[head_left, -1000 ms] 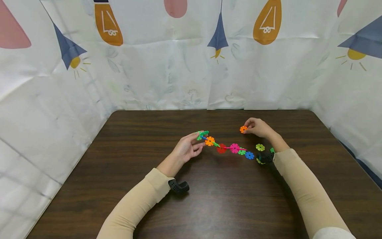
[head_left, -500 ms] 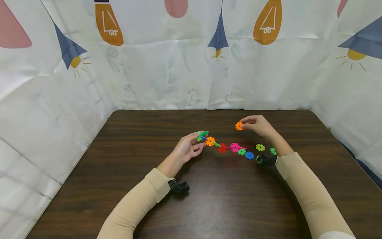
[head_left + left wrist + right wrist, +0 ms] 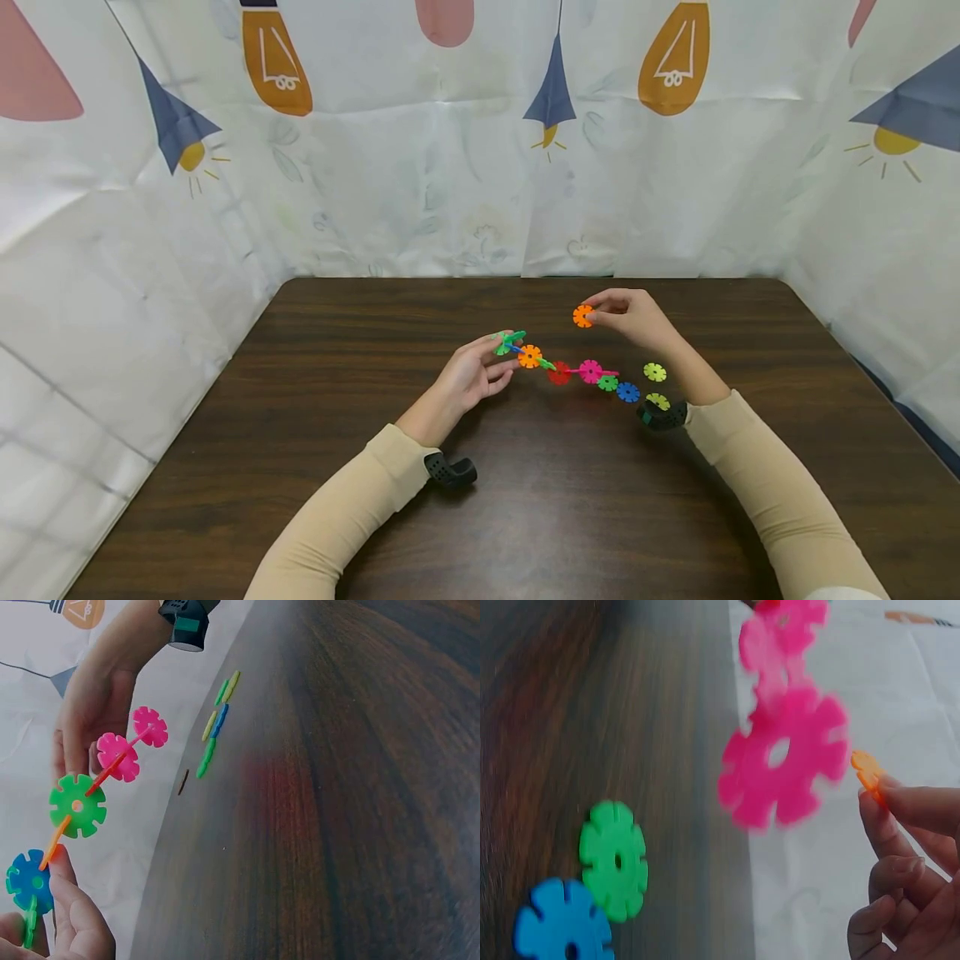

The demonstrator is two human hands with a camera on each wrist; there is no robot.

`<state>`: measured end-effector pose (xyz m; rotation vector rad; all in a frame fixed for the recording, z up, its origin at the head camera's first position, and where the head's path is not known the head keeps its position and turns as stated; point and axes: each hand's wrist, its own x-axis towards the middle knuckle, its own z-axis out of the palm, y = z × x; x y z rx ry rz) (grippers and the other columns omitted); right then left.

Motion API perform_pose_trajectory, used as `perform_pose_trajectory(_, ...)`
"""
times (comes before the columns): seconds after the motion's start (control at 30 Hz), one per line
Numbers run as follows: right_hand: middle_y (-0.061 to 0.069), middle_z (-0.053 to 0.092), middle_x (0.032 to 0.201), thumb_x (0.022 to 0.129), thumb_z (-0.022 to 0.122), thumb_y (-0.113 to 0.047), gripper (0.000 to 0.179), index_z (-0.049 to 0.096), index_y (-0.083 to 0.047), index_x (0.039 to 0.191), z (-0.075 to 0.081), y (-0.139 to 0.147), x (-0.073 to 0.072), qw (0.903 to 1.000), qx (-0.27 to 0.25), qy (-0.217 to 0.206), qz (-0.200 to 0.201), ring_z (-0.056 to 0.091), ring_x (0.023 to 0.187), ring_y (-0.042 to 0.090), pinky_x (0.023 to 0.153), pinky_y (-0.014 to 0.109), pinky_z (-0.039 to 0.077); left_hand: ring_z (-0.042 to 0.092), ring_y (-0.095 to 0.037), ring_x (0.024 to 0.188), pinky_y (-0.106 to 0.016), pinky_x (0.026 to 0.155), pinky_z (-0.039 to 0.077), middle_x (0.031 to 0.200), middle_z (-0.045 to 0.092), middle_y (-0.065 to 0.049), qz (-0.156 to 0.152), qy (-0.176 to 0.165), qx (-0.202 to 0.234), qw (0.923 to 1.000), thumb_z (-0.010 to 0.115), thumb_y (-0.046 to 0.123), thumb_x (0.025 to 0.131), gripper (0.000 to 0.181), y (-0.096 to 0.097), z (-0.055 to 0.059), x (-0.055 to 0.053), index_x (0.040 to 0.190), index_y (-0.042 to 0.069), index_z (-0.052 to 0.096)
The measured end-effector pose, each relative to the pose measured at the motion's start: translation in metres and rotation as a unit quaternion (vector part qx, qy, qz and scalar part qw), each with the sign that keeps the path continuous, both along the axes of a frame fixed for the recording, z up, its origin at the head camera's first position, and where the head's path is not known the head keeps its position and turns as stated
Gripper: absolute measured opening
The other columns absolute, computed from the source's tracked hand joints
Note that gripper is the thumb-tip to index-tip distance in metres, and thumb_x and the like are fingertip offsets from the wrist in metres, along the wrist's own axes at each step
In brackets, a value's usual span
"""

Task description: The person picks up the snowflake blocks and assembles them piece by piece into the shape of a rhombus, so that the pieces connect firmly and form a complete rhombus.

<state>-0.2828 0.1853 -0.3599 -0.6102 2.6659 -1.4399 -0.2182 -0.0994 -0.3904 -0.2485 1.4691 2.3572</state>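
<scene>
My left hand pinches the left end of a chain of slotted plastic flower discs, at its green disc and blue disc. From there the chain runs right through an orange disc, green, a red disc and two pink ones, the last pink disc hanging free. My right hand holds a single orange flower disc between thumb and index finger. In the head view this loose disc is above and behind the chain, apart from it.
Loose discs lie on the dark wooden table: green, blue and two yellow-green discs, close to the right forearm. Black wrist cameras hang under both wrists. A patterned white curtain surrounds the table's back and sides.
My right hand has moved left with the orange disc, toward the chain. A loose green disc seen earlier beside the right wrist is now hidden. My left hand stays nearly still.
</scene>
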Motion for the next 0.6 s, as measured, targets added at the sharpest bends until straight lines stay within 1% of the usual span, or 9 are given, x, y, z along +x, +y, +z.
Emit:
perform_pose_trajectory(0.07, 0.023, 0.072, 0.101, 0.099, 0.071, -0.013, 0.028, 0.071, 0.002, 0.121, 0.001, -0.004, 0.002, 1.0, -0.008, -0.001, 0.001, 0.065, 0.095, 0.036, 0.083, 0.045, 0.053, 0.069, -0.019, 0.095, -0.026, 0.074, 0.054, 0.128, 0.061, -0.009, -0.002, 0.002, -0.001, 1.0, 0.048, 0.02, 0.111, 0.04, 0.0, -0.001, 0.0, 0.146, 0.003, 0.054)
perform_pose_trajectory(0.13, 0.024, 0.072, 0.102, 0.099, 0.071, -0.014, 0.027, 0.072, 0.001, 0.121, 0.002, -0.009, 0.004, 0.9999, -0.015, -0.002, -0.001, 0.065, 0.095, 0.037, 0.084, 0.046, 0.052, 0.069, -0.02, 0.096, -0.027, 0.075, 0.055, 0.13, 0.061, -0.009, -0.004, 0.004, -0.003, 1.0, 0.048, 0.02, 0.111, 0.041, 0.0, -0.001, 0.0, 0.147, 0.003, 0.053)
perform_pose_trajectory(0.33, 0.028, 0.071, 0.102, 0.098, 0.072, -0.011, 0.026, 0.072, 0.002, 0.12, 0.006, -0.027, 0.012, 0.9993, -0.037, -0.004, 0.006, 0.061, 0.097, 0.047, 0.082, 0.046, 0.052, 0.067, -0.025, 0.107, -0.029, 0.078, 0.056, 0.132, 0.059, -0.011, -0.007, 0.005, -0.001, 1.0, 0.047, 0.019, 0.111, 0.041, 0.001, -0.002, 0.001, 0.148, 0.003, 0.052)
perform_pose_trajectory(0.47, 0.025, 0.072, 0.098, 0.097, 0.072, -0.011, 0.026, 0.072, 0.002, 0.12, 0.005, -0.038, 0.016, 0.9984, -0.052, -0.019, 0.013, 0.06, 0.097, 0.049, 0.081, 0.047, 0.05, 0.065, -0.029, 0.115, -0.03, 0.08, 0.056, 0.134, 0.058, -0.012, -0.011, 0.0, -0.002, 0.9999, 0.047, 0.02, 0.111, 0.042, 0.002, -0.002, 0.0, 0.15, 0.004, 0.051)
perform_pose_trajectory(0.6, 0.02, 0.073, 0.094, 0.096, 0.074, -0.012, 0.026, 0.072, 0.0, 0.119, 0.005, -0.047, 0.018, 0.9969, -0.069, -0.033, 0.019, 0.058, 0.098, 0.05, 0.08, 0.048, 0.048, 0.064, -0.03, 0.117, -0.031, 0.082, 0.055, 0.137, 0.058, -0.013, -0.015, 0.0, -0.008, 0.9999, 0.047, 0.02, 0.111, 0.042, 0.004, -0.003, 0.001, 0.15, 0.004, 0.051)
